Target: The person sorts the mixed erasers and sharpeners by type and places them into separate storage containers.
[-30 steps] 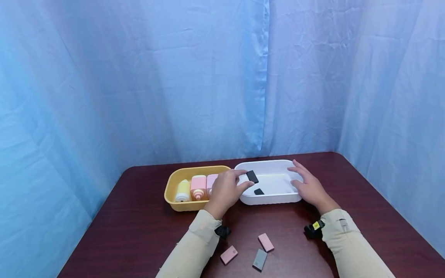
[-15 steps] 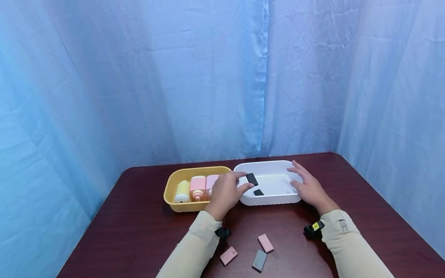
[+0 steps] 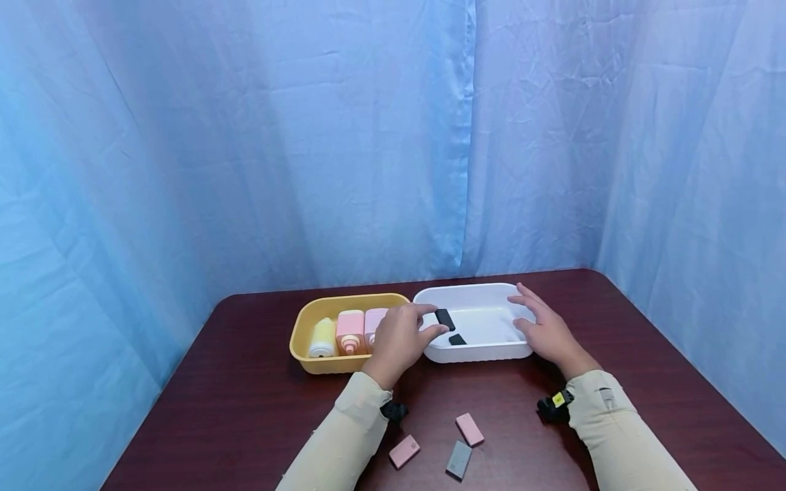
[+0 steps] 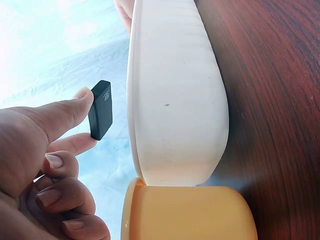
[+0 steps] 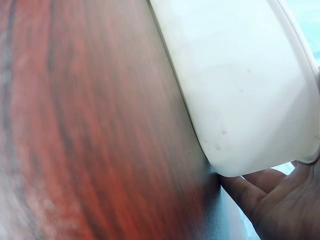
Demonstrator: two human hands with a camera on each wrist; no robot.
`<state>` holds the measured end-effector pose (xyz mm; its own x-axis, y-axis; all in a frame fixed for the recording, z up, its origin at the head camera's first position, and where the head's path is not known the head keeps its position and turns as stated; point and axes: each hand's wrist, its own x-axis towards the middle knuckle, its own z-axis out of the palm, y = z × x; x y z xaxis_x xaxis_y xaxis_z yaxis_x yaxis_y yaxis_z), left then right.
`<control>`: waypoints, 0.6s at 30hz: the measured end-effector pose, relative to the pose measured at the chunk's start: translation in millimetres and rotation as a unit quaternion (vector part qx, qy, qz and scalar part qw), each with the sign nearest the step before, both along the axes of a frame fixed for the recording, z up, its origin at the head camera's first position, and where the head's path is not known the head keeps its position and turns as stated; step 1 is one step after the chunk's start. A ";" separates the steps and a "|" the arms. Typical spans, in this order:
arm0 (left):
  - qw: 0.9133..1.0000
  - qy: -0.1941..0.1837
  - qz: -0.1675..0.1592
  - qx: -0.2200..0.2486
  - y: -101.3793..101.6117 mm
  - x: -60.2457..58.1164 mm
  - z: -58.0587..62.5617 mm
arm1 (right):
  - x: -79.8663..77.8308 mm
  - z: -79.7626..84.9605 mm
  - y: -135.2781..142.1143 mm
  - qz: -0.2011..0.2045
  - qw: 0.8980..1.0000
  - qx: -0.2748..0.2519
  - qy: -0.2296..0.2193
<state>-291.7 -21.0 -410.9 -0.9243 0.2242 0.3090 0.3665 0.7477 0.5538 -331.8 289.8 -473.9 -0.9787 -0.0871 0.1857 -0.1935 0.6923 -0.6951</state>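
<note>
My left hand [image 3: 400,335] pinches a small black rectangular block [image 4: 101,111] between thumb and index finger, over the left end of the white tray [image 3: 479,352]. Pale markings show on the block's face in the left wrist view, where the other fingers are curled. A second black block [image 3: 457,339] lies inside the tray, near its front left. At the opposite end, my right hand [image 3: 548,335] grips the tray, some fingers reaching over its rim and others against the outside, as the right wrist view [image 5: 285,205] shows beneath the tray's corner.
A yellow tray [image 3: 299,341] adjoins the white one on the left, holding a yellow-and-white bottle [image 3: 323,337], a pink bottle [image 3: 351,331] and a lilac one [image 3: 372,320]. Nearer me on the dark table lie two pink blocks, one [image 3: 404,451] left, one [image 3: 469,429] right, and a grey block [image 3: 458,460].
The pinched black block has dropped slightly and turned a little between the left fingers. My right hand and the trays look the same as before.
</note>
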 end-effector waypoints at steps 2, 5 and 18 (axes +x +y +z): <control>1.000 -0.003 0.000 -0.001 0.2 0.4 0.2 | 0.0 0.1 0.1 -0.001 1.000 0.000 0.000; 1.000 -0.004 -0.002 -0.001 0.5 0.1 -0.1 | -0.2 0.0 0.0 -0.002 1.000 -0.001 0.001; 1.000 0.004 -0.007 0.005 2.1 -1.2 -1.9 | 0.2 0.8 1.1 0.003 1.000 -0.007 -0.004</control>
